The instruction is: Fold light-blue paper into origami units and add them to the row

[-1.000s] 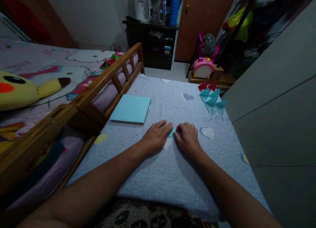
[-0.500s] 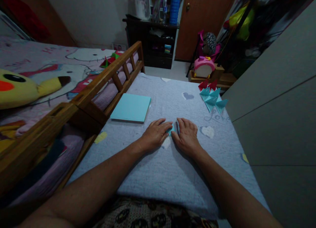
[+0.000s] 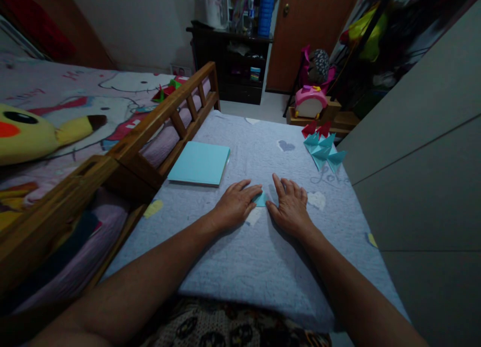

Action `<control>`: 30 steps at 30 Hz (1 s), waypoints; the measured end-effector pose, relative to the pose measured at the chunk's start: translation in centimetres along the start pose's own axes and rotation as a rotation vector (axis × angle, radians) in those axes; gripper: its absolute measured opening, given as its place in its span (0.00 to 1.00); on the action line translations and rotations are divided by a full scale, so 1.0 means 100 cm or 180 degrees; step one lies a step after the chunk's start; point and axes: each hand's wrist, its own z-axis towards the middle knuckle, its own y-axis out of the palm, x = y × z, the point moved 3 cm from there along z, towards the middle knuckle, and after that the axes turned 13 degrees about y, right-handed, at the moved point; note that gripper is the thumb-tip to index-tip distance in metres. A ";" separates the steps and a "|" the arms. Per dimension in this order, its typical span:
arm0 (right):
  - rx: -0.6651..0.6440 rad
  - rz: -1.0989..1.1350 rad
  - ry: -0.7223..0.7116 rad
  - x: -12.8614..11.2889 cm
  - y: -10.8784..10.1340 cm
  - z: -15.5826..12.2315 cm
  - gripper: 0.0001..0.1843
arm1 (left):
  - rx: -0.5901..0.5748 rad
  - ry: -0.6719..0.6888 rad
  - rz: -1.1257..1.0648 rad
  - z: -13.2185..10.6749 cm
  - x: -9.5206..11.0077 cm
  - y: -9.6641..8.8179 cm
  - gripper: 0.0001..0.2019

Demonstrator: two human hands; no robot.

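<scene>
**Left hand steadies, right thumb works the edge**

The small blue paper (image 3: 260,200) lies on the cloth (image 3: 233,272), between the two hands and partly hidden by the fingers. The left hand (image 3: 237,204) rests over its left part, fingers loosely bent and a little apart, seemingly holding it down rather than gripping it. The right hand (image 3: 288,206) is spread wide, thumb well away from the forefinger, with nothing in its grasp; the thumb tip is at the paper's right edge, though whether it presses there I cannot tell.

The step looks like flattening a fold. To do it well, the left fingertips should bear straight down, so the paper cannot slide, while the right thumb runs along the crease in one firm stroke. The cloth looks soft and faintly wrinkled — it may give under pressure and blur the crease, so a second pass would help. Corners deserve a check before pressing hard — a skewed fold is awkward to undo.
</scene>
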 end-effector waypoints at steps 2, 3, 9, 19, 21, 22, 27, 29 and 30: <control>-0.0008 0.0007 -0.0009 0.005 0.001 0.001 0.40 | -0.0004 0.0006 -0.0006 0.000 -0.001 0.000 0.23; -0.0019 0.0016 -0.0007 0.007 0.002 0.001 0.39 | -0.0009 0.0015 -0.0006 -0.001 -0.002 0.000 0.23; 0.0164 0.0554 -0.0224 0.009 -0.005 0.002 0.38 | -0.0008 0.0108 -0.0014 -0.003 -0.005 0.002 0.27; -0.0533 0.0899 -0.1554 -0.023 -0.020 -0.011 0.12 | 0.0030 0.0151 -0.0081 -0.005 -0.007 0.001 0.30; -0.0563 0.0824 -0.1562 -0.023 -0.021 -0.012 0.12 | 0.0000 0.0165 -0.0100 -0.006 -0.007 0.001 0.31; -0.0563 0.0790 -0.1567 -0.022 -0.021 -0.012 0.11 | -0.0018 0.0154 -0.0094 -0.006 -0.008 0.001 0.31; -0.0583 0.0633 -0.1604 -0.024 -0.025 -0.013 0.11 | -0.0078 -0.0073 0.0209 -0.006 -0.006 0.004 0.29; -0.0622 0.0562 -0.1602 -0.025 -0.026 -0.013 0.11 | -0.0105 -0.0164 0.0326 -0.007 -0.006 0.007 0.29; -0.0633 0.0546 -0.1599 -0.025 -0.026 -0.013 0.11 | -0.0113 -0.0196 0.0363 -0.007 -0.006 0.008 0.29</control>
